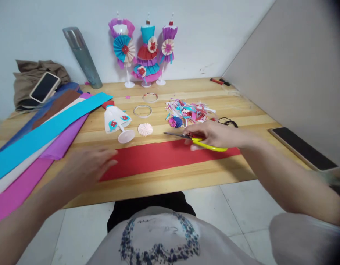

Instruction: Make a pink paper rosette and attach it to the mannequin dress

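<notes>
A long strip of red crepe paper (150,158) lies flat along the front of the table. Over its left end is my left hand (88,165), slightly blurred, fingers stretched and apart; whether they touch the paper I cannot tell. My right hand (207,134) is closed on scissors (211,146) with yellow handles, their dark blades pointing left above the strip's far edge. Behind the strip are a pale pink pleated paper rosette (145,129) and a small dress form (117,119) in a white skirt with red and blue flowers, tipped over.
Paper scraps (190,110) are heaped behind my right hand, near two rings of tape (142,111). Folded crepe paper (51,129) covers the left side. Dressed forms (147,51) and a flask (84,57) stand at the wall. A dark phone (303,147) lies right.
</notes>
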Demonstrator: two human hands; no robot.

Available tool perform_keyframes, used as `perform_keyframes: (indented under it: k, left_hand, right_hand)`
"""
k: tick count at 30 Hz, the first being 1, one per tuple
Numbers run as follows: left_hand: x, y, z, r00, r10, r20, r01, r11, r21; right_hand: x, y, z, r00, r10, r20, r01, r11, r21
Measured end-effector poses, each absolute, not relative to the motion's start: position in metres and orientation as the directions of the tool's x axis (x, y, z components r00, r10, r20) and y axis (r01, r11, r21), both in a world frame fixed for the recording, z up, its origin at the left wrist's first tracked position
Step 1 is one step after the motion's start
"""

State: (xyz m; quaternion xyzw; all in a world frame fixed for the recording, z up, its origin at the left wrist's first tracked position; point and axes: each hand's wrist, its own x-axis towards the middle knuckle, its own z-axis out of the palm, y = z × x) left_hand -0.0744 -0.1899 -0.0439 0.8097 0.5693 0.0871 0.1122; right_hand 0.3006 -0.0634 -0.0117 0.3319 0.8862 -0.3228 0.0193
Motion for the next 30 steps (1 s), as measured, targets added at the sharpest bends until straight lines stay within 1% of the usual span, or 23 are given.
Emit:
perform_keyframes:
  k: [1, 2, 4, 6, 7, 9, 11, 14, 18, 23, 27, 30]
  left_hand:
    - [-0.057, -0.184, -0.046, 0.456, 0.89, -0.014, 0.862, -0.438, 0.255]
    - [-0.039, -0.178, -0.049, 0.528, 0.849, -0.012, 0.829, -0.512, 0.225]
    - [-0.008, -0.165, -0.058, 0.58, 0.814, -0.039, 0.812, -0.575, 0.099]
    - [0.012, -0.153, -0.068, 0.573, 0.815, -0.082, 0.814, -0.578, -0.055]
    - [0.019, -0.148, -0.072, 0.571, 0.816, -0.091, 0.809, -0.578, -0.108]
    - [0.026, -0.141, -0.078, 0.57, 0.818, -0.076, 0.797, -0.573, -0.191]
    - [0.028, -0.135, -0.08, 0.558, 0.828, -0.059, 0.803, -0.556, -0.215]
    - [0.027, -0.129, -0.079, 0.515, 0.856, -0.049, 0.84, -0.515, -0.168]
    - [0.028, -0.125, -0.077, 0.483, 0.875, -0.036, 0.87, -0.485, -0.089]
    - [0.033, -0.127, -0.072, 0.429, 0.903, -0.035, 0.902, -0.43, -0.028]
    - [0.033, -0.129, -0.07, 0.388, 0.921, -0.042, 0.921, -0.388, 0.007]
    - [0.026, -0.125, -0.075, 0.427, 0.904, 0.027, 0.896, -0.427, 0.121]
  right_hand:
    - [0.298, -0.065, -0.016, -0.783, 0.57, -0.248, 0.587, 0.549, -0.595]
    - [0.295, -0.067, -0.021, -0.782, 0.574, -0.241, 0.576, 0.521, -0.63]
    - [0.29, -0.071, -0.031, -0.773, 0.592, -0.227, 0.549, 0.444, -0.708]
    - [0.288, -0.072, -0.042, -0.76, 0.61, -0.222, 0.525, 0.377, -0.763]
    - [0.288, -0.072, -0.047, -0.756, 0.618, -0.214, 0.519, 0.368, -0.771]
    - [0.29, -0.07, -0.054, -0.758, 0.627, -0.179, 0.518, 0.413, -0.749]
    - [0.294, -0.069, -0.058, -0.762, 0.63, -0.148, 0.53, 0.477, -0.701]
    - [0.298, -0.07, -0.059, -0.761, 0.631, -0.151, 0.562, 0.524, -0.64]
    - [0.3, -0.07, -0.06, -0.782, 0.605, -0.15, 0.556, 0.57, -0.605]
    - [0.305, -0.07, -0.059, -0.764, 0.617, -0.191, 0.612, 0.597, -0.519]
    - [0.309, -0.069, -0.056, -0.803, 0.571, -0.17, 0.574, 0.668, -0.474]
    - [0.31, -0.066, -0.055, -0.821, 0.546, -0.166, 0.557, 0.702, -0.443]
